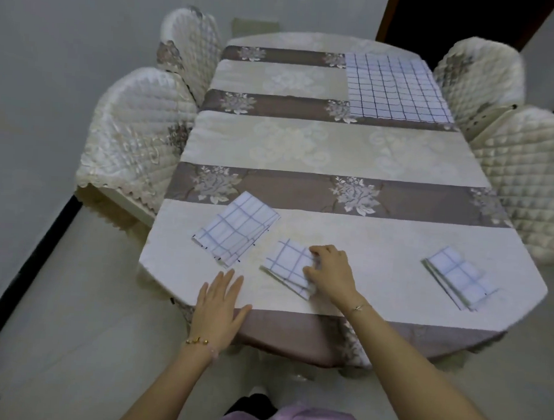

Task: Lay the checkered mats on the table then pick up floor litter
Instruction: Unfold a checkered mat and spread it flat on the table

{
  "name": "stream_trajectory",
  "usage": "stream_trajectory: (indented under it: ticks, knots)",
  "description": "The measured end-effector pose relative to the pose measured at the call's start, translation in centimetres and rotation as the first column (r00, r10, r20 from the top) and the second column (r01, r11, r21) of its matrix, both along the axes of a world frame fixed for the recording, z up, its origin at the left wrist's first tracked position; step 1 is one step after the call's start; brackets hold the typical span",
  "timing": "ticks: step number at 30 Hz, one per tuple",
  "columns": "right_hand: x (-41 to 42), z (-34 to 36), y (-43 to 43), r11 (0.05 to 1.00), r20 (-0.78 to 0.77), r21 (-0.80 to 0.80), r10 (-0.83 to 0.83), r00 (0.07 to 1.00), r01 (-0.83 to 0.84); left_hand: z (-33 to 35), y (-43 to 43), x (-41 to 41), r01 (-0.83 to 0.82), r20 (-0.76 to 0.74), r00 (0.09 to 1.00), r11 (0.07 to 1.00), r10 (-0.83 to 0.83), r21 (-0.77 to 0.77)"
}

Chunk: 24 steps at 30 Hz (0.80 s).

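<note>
Your right hand (330,270) is gripping a folded checkered mat (287,265).
Your left hand (221,306) is lying flat, fingers straight, on the table (379,244).

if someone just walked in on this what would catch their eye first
Probably the long table in its cream-and-taupe striped floral cloth, flanked by quilted cream chairs on both sides. Next, the unfolded white checkered mat spread at its far right corner, and three folded checkered mats along the near edge. The right hand grips the middle folded mat while the left hand is spread flat at the near edge beside it.
</note>
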State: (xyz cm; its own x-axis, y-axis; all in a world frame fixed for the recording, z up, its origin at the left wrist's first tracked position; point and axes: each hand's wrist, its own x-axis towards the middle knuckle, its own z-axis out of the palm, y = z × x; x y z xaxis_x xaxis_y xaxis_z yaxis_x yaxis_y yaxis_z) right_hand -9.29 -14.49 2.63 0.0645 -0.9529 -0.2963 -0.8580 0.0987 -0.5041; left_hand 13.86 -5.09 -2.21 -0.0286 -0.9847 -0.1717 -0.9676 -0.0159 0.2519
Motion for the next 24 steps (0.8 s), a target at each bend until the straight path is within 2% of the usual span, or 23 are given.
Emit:
stream_trajectory:
  ticks: [3,5,8,11,14,16,17,19,20,21,22,24]
  knots:
    - [0.0,-0.4,0.5,0.999,-0.041,0.020,-0.044,0.998,0.044,0.1,0.2,0.0,0.003,-0.024,1.000,1.000,-0.003,0.000]
    - [-0.1,-0.5,0.9,0.991,0.034,0.052,-0.127,0.991,0.125,0.1,0.2,0.0,0.004,-0.022,1.000,1.000,-0.004,0.007]
    - [-1.0,-0.4,1.5,0.968,0.240,0.095,-0.250,0.938,0.234,0.3,0.3,-0.1,-0.001,-0.036,0.999,1.000,0.001,0.011]
    - [-2.1,0.6,2.8,0.923,0.506,0.192,-0.385,0.772,0.335,0.8,0.3,-0.2,-0.005,-0.050,0.999,0.999,0.007,0.043]
    - [-2.9,1.9,5.0,0.874,0.658,0.300,-0.479,0.581,0.381,2.5,-0.1,-0.8,-0.023,-0.082,0.996,0.996,0.030,0.091]
    - [-3.3,2.6,6.6,0.863,0.702,0.340,-0.497,0.509,0.373,4.4,-0.1,-2.3,-0.103,-0.285,0.951,0.992,0.121,0.077]
    - [-3.4,3.0,7.3,0.862,0.710,0.345,-0.498,0.497,0.372,5.7,0.0,-3.4,-0.166,-0.461,0.866,0.981,0.194,0.100]
    - [-3.6,3.6,8.5,0.860,0.710,0.352,-0.502,0.493,0.369,8.2,0.3,-5.7,-0.218,-0.762,0.537,0.932,0.361,0.289]
    - [-3.6,3.7,9.0,0.857,0.709,0.362,-0.508,0.489,0.366,9.1,0.4,-6.8,-0.184,-0.824,0.363,0.901,0.434,0.393]
    - [-3.6,3.9,9.6,0.855,0.708,0.372,-0.513,0.486,0.362,9.8,0.5,-7.6,-0.138,-0.839,0.226,0.869,0.495,0.475]
    - [-3.6,4.0,10.2,0.854,0.706,0.381,-0.517,0.484,0.356,10.2,0.6,-8.3,-0.094,-0.835,0.126,0.844,0.536,0.528]
    - [-3.6,4.3,11.2,0.849,0.696,0.394,-0.526,0.489,0.351,10.8,0.6,-9.5,-0.061,-0.830,0.023,0.829,0.557,0.555]
